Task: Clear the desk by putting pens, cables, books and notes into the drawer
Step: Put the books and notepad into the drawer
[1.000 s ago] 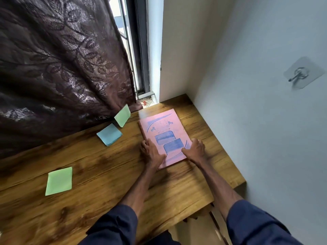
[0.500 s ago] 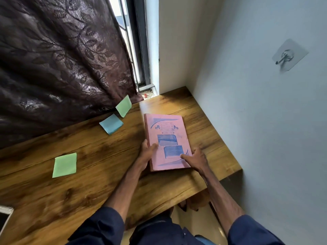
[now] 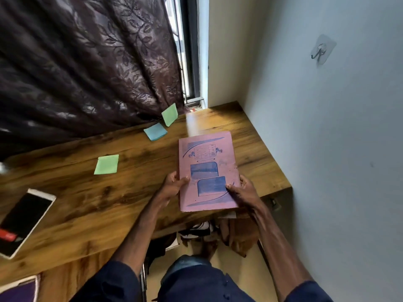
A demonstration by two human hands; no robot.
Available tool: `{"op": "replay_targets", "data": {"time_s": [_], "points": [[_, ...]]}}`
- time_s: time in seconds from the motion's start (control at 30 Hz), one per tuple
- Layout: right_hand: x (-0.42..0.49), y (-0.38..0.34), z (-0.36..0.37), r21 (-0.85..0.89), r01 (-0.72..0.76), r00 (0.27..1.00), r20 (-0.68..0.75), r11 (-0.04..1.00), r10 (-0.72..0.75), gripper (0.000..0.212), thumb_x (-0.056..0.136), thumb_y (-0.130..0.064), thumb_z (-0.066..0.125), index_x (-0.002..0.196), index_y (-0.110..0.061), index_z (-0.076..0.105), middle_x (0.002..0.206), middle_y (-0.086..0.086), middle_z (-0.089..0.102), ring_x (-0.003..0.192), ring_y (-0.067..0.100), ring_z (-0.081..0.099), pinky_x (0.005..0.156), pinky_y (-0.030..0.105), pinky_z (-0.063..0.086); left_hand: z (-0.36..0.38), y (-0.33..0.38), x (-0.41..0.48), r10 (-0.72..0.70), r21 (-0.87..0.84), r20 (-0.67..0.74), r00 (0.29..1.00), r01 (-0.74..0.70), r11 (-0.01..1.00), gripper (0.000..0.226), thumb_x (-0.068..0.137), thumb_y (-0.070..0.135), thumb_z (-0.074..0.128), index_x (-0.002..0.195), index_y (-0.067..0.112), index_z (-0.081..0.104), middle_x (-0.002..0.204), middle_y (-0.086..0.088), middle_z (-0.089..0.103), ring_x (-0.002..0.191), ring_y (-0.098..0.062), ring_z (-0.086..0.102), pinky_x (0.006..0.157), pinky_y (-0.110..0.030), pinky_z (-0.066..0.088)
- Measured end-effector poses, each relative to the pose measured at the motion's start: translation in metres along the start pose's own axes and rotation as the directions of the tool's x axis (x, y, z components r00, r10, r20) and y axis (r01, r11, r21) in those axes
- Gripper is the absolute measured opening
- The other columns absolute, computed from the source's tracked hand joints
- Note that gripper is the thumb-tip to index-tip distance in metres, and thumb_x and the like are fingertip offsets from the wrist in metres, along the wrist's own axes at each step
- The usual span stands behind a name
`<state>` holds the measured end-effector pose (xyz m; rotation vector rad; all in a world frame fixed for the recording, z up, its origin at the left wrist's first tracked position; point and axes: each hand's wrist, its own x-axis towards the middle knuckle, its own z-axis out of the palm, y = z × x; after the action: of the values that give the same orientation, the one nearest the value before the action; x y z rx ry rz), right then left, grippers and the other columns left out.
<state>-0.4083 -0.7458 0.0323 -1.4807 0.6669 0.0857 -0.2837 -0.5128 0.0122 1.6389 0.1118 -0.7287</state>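
Two bare forearms in rolled dark blue sleeves reach forward from the bottom of the view, over the front edge of a wooden desk [image 3: 130, 192]. The left hand [image 3: 174, 186] meets the left edge of a pink exercise book [image 3: 207, 168], and the right hand [image 3: 242, 190] meets its right edge. Both wrists are nearly straight.

The book is a thin, flat rectangle with a matt, slightly scuffed pink cover printed in blue: a small grid near the top and two rounded panels below. It lies lengthwise by the desk's front right corner, and its near end juts past the front edge. Whether its far end rests on the wood cannot be told. The desk top is glossy brown wood grain.

Each hand is clamped on the book, thumb on the cover and fingers curled under the edge.

A square green sticky note [image 3: 106, 164] lies flat toward the middle of the desk. A blue sticky note [image 3: 155, 131] sits near the back edge. Just beyond it, another green note [image 3: 169, 114] leans on a dark leaf-patterned curtain [image 3: 87, 62]. A white-framed tablet [image 3: 24, 216] with a black screen lies toward the left front edge. A clear adhesive hook [image 3: 321, 51] is stuck to the pale wall on the right
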Motion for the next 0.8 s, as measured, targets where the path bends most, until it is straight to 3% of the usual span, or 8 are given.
{"op": "replay_targets", "data": {"time_s": [0.13, 0.2, 0.27, 0.37, 0.47, 0.53, 0.63, 0.8], "points": [[-0.056, 0.030, 0.004, -0.025, 0.069, 0.995, 0.076, 0.997, -0.067, 0.033, 0.089, 0.005, 0.067, 0.117, -0.007, 0.055, 0.109, 0.010, 0.067, 0.086, 0.016, 0.066, 0.075, 0.021, 0.059, -0.018, -0.055, -0.054, -0.005, 0.046, -0.077, 0.997, 0.009, 0.999, 0.060, 0.091, 0.020, 0.075, 0.144, 0.008, 0.049, 0.134, -0.012, 0.065, 0.115, -0.026, 0.066, 0.093, -0.047, 0.057], [-0.080, 0.051, 0.007, -0.015, 0.051, 0.993, 0.106, 0.999, -0.049, 0.033, 0.089, 0.007, 0.067, 0.117, -0.006, 0.054, 0.111, 0.011, 0.066, 0.094, 0.022, 0.065, 0.078, 0.024, 0.058, -0.026, -0.077, -0.089, -0.008, 0.055, -0.085, 0.996, 0.013, 0.998, 0.061, 0.091, 0.015, 0.073, 0.146, 0.008, 0.047, 0.136, -0.013, 0.063, 0.119, -0.028, 0.064, 0.100, -0.053, 0.053], [-0.109, 0.068, 0.015, -0.001, 0.040, 0.992, 0.117, 0.999, -0.039, 0.035, 0.086, 0.006, 0.071, 0.115, -0.005, 0.056, 0.116, 0.017, 0.066, 0.100, 0.027, 0.063, 0.086, 0.036, 0.058, -0.027, -0.091, -0.134, -0.037, 0.031, -0.096, 0.995, 0.040, 0.999, 0.059, 0.092, 0.011, 0.071, 0.146, 0.010, 0.047, 0.137, -0.013, 0.062, 0.120, -0.027, 0.063, 0.099, -0.050, 0.054], [-0.139, 0.090, 0.031, 0.018, 0.005, 0.988, 0.155, 1.000, -0.008, 0.040, 0.075, -0.009, 0.079, 0.110, -0.010, 0.061, 0.119, 0.021, 0.069, 0.108, 0.037, 0.067, 0.095, 0.055, 0.054, -0.032, -0.102, -0.192, -0.069, 0.003, -0.128, 0.989, 0.070, 0.998, 0.059, 0.093, 0.012, 0.069, 0.146, 0.014, 0.043, 0.136, -0.007, 0.060, 0.116, -0.023, 0.062, 0.082, -0.036, 0.056], [-0.171, 0.093, 0.050, 0.019, 0.008, 0.981, 0.195, 1.000, -0.011, 0.032, 0.084, 0.002, 0.073, 0.112, -0.008, 0.059, 0.114, 0.015, 0.069, 0.101, 0.030, 0.067, 0.089, 0.045, 0.059, -0.044, -0.112, -0.239, -0.060, -0.027, -0.193, 0.979, 0.056, 0.998, 0.053, 0.093, 0.017, 0.069, 0.141, 0.017, 0.046, 0.126, -0.004, 0.062, 0.100, -0.014, 0.064, 0.071, -0.030, 0.053], [-0.185, 0.095, 0.066, 0.006, -0.003, 0.978, 0.209, 1.000, 0.001, 0.032, 0.087, 0.005, 0.069, 0.115, -0.005, 0.058, 0.111, 0.012, 0.068, 0.094, 0.022, 0.066, 0.081, 0.033, 0.059, -0.058, -0.123, -0.258, -0.067, -0.051, -0.242, 0.968, 0.056, 0.997, 0.051, 0.091, 0.021, 0.071, 0.137, 0.013, 0.052, 0.126, -0.009, 0.066, 0.104, -0.021, 0.067, 0.073, -0.033, 0.057], [-0.204, 0.099, 0.096, 0.000, -0.008, 0.971, 0.238, 1.000, 0.008, 0.031, 0.088, 0.001, 0.070, 0.116, -0.006, 0.058, 0.116, 0.012, 0.069, 0.098, 0.024, 0.066, 0.085, 0.041, 0.059, -0.088, -0.143, -0.287, -0.084, -0.061, -0.319, 0.944, 0.068, 0.996, 0.039, 0.098, 0.021, 0.063, 0.135, 0.012, 0.056, 0.125, -0.013, 0.067, 0.110, -0.028, 0.066, 0.078, -0.038, 0.058], [-0.235, 0.119, 0.152, 0.008, -0.054, 0.967, 0.248, 0.999, 0.050, 0.033, 0.090, -0.010, 0.069, 0.121, -0.013, 0.057, 0.112, 0.001, 0.070, 0.094, 0.016, 0.069, 0.071, 0.031, 0.059, -0.142, -0.184, -0.322, -0.108, -0.040, -0.403, 0.909, 0.101, 0.994, 0.031, 0.102, 0.026, 0.058, 0.130, 0.013, 0.060, 0.120, -0.011, 0.069, 0.110, -0.029, 0.066, 0.084, -0.044, 0.058]]}}
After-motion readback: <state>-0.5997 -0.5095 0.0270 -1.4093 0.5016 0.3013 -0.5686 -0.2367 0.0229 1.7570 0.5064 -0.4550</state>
